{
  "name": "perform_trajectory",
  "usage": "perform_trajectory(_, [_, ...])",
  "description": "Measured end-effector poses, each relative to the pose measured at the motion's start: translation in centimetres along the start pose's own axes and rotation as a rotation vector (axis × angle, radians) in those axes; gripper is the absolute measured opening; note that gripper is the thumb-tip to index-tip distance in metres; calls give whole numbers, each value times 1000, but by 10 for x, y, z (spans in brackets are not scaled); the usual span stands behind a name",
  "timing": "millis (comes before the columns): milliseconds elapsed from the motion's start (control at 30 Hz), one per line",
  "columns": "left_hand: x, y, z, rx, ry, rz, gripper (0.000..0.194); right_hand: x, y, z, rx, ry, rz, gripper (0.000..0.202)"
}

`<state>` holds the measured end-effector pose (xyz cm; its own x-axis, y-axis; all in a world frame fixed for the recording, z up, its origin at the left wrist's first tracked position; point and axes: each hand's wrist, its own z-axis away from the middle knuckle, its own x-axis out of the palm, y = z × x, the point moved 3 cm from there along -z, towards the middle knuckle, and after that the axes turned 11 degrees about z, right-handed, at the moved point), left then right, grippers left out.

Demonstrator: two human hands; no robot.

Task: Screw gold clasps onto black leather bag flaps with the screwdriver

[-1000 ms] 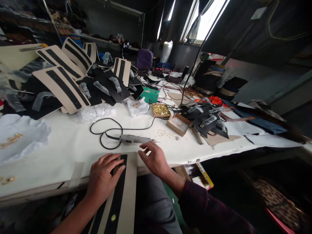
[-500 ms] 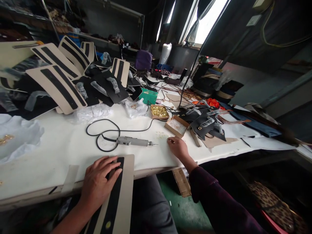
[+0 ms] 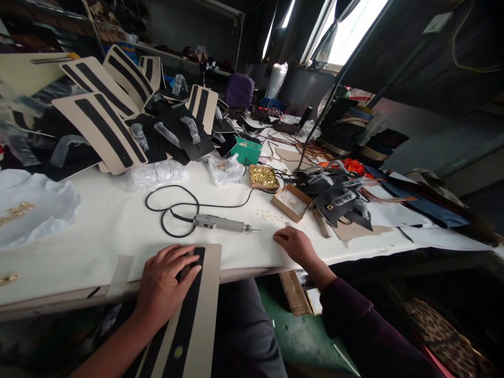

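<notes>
Left grip [image 3: 165, 281] spread on striped panel [image 3: 208, 289] | right grip [image 3: 296, 245] curled, contents unclear | white table [image 3: 244, 252] cluttered | window [image 3: 356, 37] bright

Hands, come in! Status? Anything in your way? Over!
Left hand resting on striped panel. Right hand near gold bits, grip unclear. Gray tool beyond panel, touching neither hand.

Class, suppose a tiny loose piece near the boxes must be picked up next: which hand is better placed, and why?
Probably the right hand: it is close to the loose pieces, while the left hand lies on the panel, farther away. Whether the right hand holds anything is unclear.
</notes>
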<state>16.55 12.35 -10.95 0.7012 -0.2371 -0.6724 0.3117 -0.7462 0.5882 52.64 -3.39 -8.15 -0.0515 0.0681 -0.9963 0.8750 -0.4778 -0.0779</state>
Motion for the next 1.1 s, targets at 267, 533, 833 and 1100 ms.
perform_trajectory(267, [-3, 8, -1, -66, -2, 10, 14, 5, -13, 2, -123, 79, 265, 34])
perform_trajectory(533, [-7, 13, -2, -95, 15, 59, 15, 8, -5, 1, 38, 143, 166, 25])
perform_trajectory(833, [-6, 11, -1, -103, 9, 64, 17, -12, -149, 19, -237, -144, -556, 24])
perform_trajectory(1100, [-7, 12, -1, -124, 3, 76, 20, -2, -219, 3, -365, -233, -433, 14])
